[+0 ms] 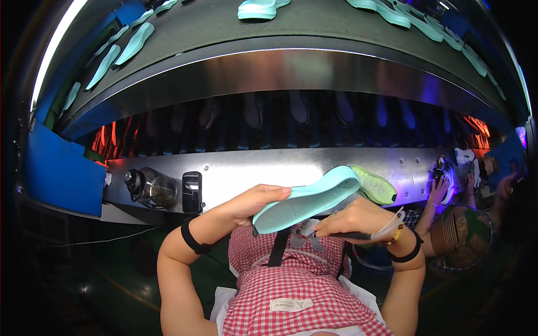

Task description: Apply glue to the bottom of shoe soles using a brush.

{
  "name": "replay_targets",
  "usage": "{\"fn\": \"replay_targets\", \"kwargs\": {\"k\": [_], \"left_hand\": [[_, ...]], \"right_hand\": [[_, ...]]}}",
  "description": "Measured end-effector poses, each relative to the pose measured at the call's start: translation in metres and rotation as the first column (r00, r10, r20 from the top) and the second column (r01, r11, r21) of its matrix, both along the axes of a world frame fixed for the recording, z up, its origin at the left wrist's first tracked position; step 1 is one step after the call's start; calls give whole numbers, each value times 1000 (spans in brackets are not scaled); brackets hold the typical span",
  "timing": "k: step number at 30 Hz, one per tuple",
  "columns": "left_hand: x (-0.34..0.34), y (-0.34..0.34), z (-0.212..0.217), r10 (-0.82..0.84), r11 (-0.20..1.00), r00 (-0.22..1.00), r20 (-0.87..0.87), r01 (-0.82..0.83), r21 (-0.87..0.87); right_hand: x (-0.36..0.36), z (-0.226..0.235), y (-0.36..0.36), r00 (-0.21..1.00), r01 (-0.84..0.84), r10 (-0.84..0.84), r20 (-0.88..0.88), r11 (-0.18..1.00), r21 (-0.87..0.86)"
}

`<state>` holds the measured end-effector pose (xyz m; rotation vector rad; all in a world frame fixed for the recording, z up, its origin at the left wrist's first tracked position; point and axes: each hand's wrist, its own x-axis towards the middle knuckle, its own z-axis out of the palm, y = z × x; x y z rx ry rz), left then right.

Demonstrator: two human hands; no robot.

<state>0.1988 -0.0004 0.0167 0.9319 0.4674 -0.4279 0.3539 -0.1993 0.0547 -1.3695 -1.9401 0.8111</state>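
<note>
- Checked red-and-white garment [297, 285]: worn by the person, seen nearest the camera, directly below the sole.
- Mint-green shoe sole [307, 200]: held up in front of the chest, above the garment. Its long axis is laid slantwise, the lower end at the person's left, the higher end rising to the right and away. The landmark for all entries below.
- Left hand [255, 203]: closed about the lower end of the sole, fingers curled over its upper edge. It is the hand carrying the sole, touching it at that end.
- Right hand [358, 219]: set just under the higher half of the sole, clenched on a dark brush-like tool [322, 231], whose head is pointed leftward toward the sole's underside. Whether the tool touches the sole cannot be told.
- Black wristbands: one worn on each forearm, below the sole on either side.
- Yellow-green shoe part [374, 185]: lying just behind the higher end of the sole, on the steel ledge.
- Steel worktop ledge [252, 168]: running crosswise beyond the sole; a glass jar [150, 187] is stood on it, well to the left.
- Another person's hand [439, 190]: seen far right of the sole, at the same ledge.
- Conveyor belt [224, 28]: farthest, above the sole; further mint soles are carried on it.
</note>
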Motion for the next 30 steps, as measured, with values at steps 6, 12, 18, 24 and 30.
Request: {"fn": "replay_targets", "kwargs": {"k": [6, 12, 18, 24, 30], "left_hand": [[-5, 1, 0, 21, 999, 998, 55, -24, 41], [-12, 5, -3, 47, 991, 997, 61, -54, 125], [0, -11, -26, 217, 954, 964, 151, -177, -243], [1, -15, -44, 351, 836, 923, 160, -231, -498], [14, -21, -63, 385, 850, 900, 203, -260, -458]], "right_hand": [[8, -4, -11, 975, 65, -50, 215, 996, -63], [18, -16, -16, 973, 208, -206, 106, 978, -4], [-6, -17, -3, 847, 341, -362, -390, 932, -124], [16, -59, -3, 474, 711, -704, -528, 660, -242], [-25, -77, 7, 402, 913, -812, -423, 389, 121]]}}
